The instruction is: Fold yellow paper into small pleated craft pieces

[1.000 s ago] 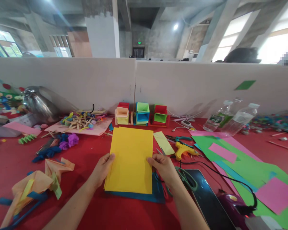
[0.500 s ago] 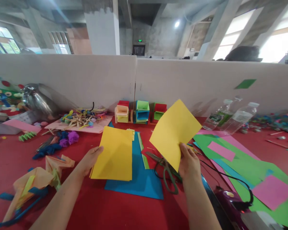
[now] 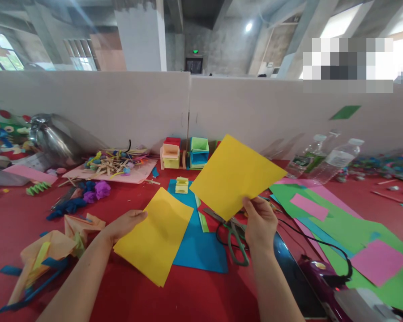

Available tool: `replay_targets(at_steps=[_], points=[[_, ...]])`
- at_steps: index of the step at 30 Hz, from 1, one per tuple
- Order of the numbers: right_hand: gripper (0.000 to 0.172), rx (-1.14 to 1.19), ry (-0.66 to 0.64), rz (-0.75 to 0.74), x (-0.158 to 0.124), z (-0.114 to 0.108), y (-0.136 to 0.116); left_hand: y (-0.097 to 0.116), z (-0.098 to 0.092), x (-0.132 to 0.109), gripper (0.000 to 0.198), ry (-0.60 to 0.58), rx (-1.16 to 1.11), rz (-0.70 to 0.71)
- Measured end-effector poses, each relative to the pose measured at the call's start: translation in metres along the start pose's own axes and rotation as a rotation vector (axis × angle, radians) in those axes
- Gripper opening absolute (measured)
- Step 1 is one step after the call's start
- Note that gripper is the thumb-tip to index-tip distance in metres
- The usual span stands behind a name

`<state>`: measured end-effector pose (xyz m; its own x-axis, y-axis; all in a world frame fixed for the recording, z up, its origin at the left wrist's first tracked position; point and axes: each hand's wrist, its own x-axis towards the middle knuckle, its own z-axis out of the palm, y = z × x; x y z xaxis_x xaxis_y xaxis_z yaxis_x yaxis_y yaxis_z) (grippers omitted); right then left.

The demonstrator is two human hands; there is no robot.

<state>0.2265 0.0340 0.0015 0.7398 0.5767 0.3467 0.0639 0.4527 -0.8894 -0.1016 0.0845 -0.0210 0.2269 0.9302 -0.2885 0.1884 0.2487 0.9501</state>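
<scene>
My left hand point(image 3: 126, 228) grips a small stack of yellow paper point(image 3: 156, 237) by its left edge, thumb on top, the sheets tilted over the table. Between the thumb and fingers of my right hand point(image 3: 260, 219) is a single yellow sheet point(image 3: 237, 176), held up by its lower right edge. Beneath the two lies blue paper point(image 3: 204, 252) on the red table. Scissors point(image 3: 237, 246) with grey-green handles rest just left of my right hand, their blades partly under the raised sheet. A small folded pale-yellow paper piece point(image 3: 182, 185) stands at the blue paper's far end.
Folded paper boxes point(image 3: 199, 152) stand against the white partition point(image 3: 255, 107). To the left are a steel jug point(image 3: 55, 143), a pink sheet of sticks point(image 3: 134, 174) and peach paper shapes point(image 3: 49, 246). Plastic bottles point(image 3: 339, 158), green paper point(image 3: 362, 228) and a purple corded device point(image 3: 322, 281) occupy the right.
The stack in my left hand has turned clockwise and come nearer, uncovering the small folded piece. My right hand's sheet has shifted left and flattened out, now covering the rightmost box.
</scene>
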Motion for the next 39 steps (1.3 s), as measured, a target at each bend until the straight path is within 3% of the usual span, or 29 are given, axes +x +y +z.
replay_targets(at_steps=[5,10,12,15,18,21,23,26,31,35,39], points=[[0.009,-0.237,-0.113,-0.368,-0.018,0.001,-0.016,-0.01,0.002,0.011,0.026,0.169,0.145,0.173],[0.021,-0.45,-0.549,-0.624,-0.048,0.016,-0.031,-0.001,0.006,0.011,0.052,0.439,0.227,0.458],[0.02,-0.521,-0.742,-0.652,-0.062,0.025,-0.027,0.007,0.007,0.004,0.06,0.47,0.238,0.582],[0.017,-0.603,-0.956,-0.632,-0.082,0.029,-0.017,0.015,0.015,-0.008,0.074,0.295,0.295,0.693],[0.019,-0.637,-1.096,-0.556,-0.094,0.02,-0.01,0.018,0.025,-0.017,0.065,-0.082,0.429,0.701],[0.024,-0.629,-1.154,-0.464,-0.093,0.005,-0.01,0.021,0.03,-0.023,0.058,-0.396,0.519,0.62],[0.026,-0.619,-1.168,-0.422,-0.087,-0.004,-0.012,0.026,0.03,-0.028,0.057,-0.491,0.489,0.547],[0.028,-0.628,-1.164,-0.396,-0.079,-0.015,-0.015,0.031,0.031,-0.033,0.057,-0.541,0.462,0.471],[0.05,-0.777,-1.214,-0.513,-0.093,-0.026,-0.019,0.018,0.044,-0.034,0.054,-0.563,0.741,0.485],[0.028,-0.783,-1.237,-0.627,-0.107,-0.034,-0.022,0.002,0.057,-0.039,0.054,-0.491,0.839,0.545],[0.028,-0.706,-1.078,-0.483,-0.103,-0.042,-0.018,-0.002,0.057,-0.04,0.046,-0.358,0.784,0.584]])
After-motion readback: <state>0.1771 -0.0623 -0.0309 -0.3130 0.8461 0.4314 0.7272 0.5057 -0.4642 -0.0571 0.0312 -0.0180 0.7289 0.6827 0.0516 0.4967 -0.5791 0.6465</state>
